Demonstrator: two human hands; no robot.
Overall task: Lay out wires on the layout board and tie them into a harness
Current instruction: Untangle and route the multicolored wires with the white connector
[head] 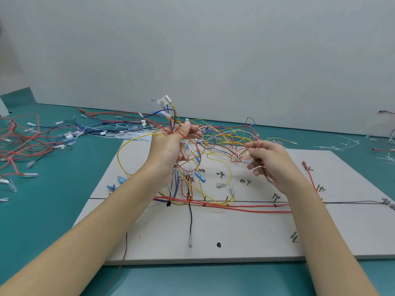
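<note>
Fingers of the left hand [171,146] curl round a tangled bundle of red, yellow, blue and white wires [213,142], held above the pale grey rectangular layout board [235,231]. The right hand [269,161] pinches a thin brown wire [264,174] from the same tangle. A white plastic connector [165,100] sticks up above the left hand. Long red wires [235,207] lie along the board's drawn line among short metal pegs [227,198]. Loose red and blue wires [32,142] sprawl over the teal table [53,210] on the left.
</note>
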